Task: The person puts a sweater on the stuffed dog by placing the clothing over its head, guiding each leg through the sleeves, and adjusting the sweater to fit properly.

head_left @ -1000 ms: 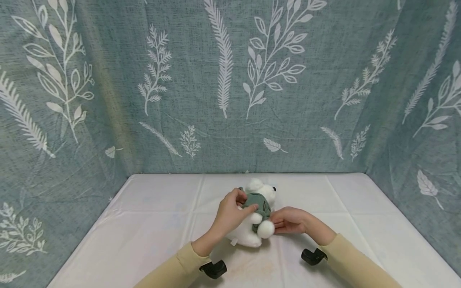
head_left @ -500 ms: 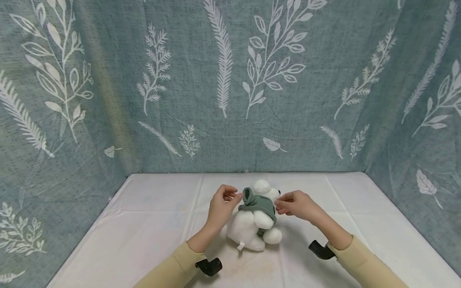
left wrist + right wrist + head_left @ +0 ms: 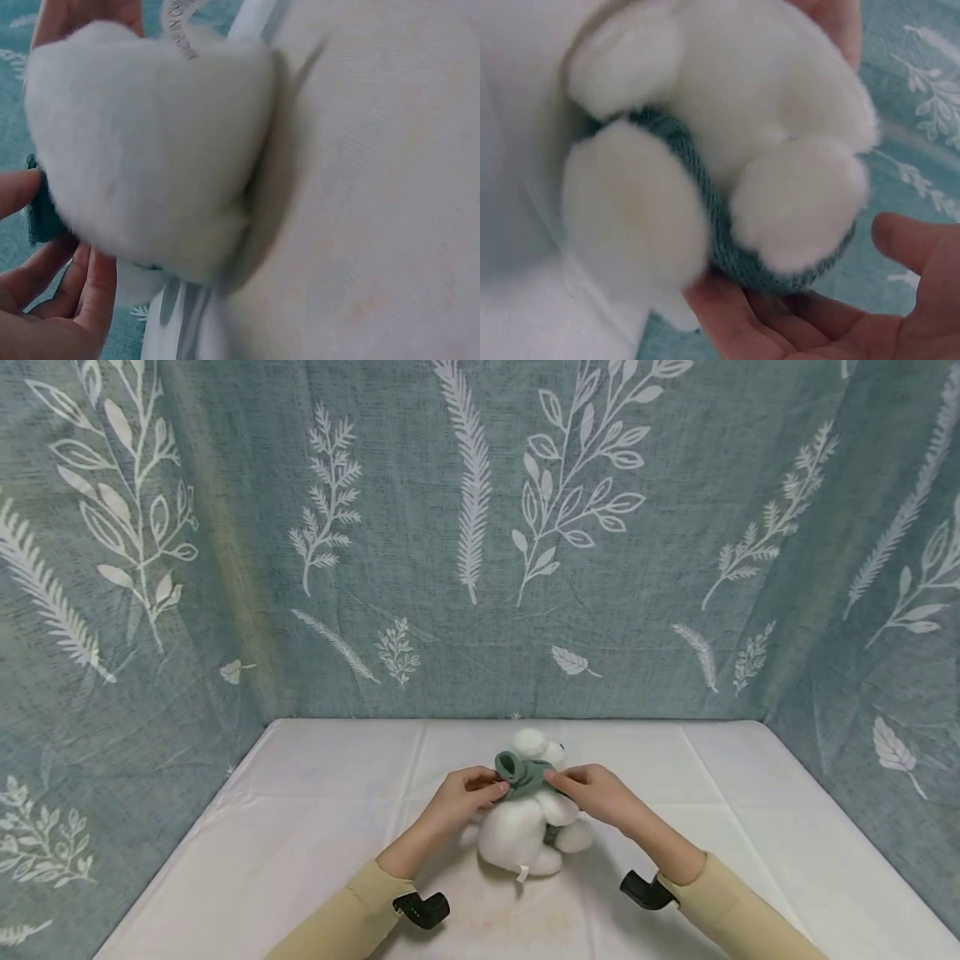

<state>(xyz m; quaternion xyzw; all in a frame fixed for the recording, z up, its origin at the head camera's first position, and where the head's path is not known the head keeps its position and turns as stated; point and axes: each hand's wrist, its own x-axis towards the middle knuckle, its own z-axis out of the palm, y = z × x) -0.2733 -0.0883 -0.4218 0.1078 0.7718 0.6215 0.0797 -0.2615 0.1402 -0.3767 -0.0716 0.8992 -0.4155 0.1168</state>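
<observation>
A white plush toy (image 3: 517, 835) with a green knit sweater (image 3: 527, 775) sits on the white cloth, its back turned to me and its head tipped away to the right. A rolled opening of the sweater stands up near the left side. My left hand (image 3: 463, 802) pinches the sweater there between thumb and fingers; in the left wrist view, a green fold (image 3: 45, 214) shows between them. On the other side, my right hand (image 3: 600, 792) grips the sweater's right part. Its fingers (image 3: 735, 315) lie along the knit in the right wrist view. The toy's face is mostly hidden.
White cloth (image 3: 337, 827) covers the table, which ends at a green leaf-print curtain (image 3: 420, 543) behind and at both sides. A small white tag (image 3: 522, 874) hangs from the toy's lower back. Black wrist cameras (image 3: 422, 910) sit below both sleeves.
Both hands have come onto the sweater from either side; the right hand rose from low beside the toy. The toy has turned, so its back now faces me more.
</observation>
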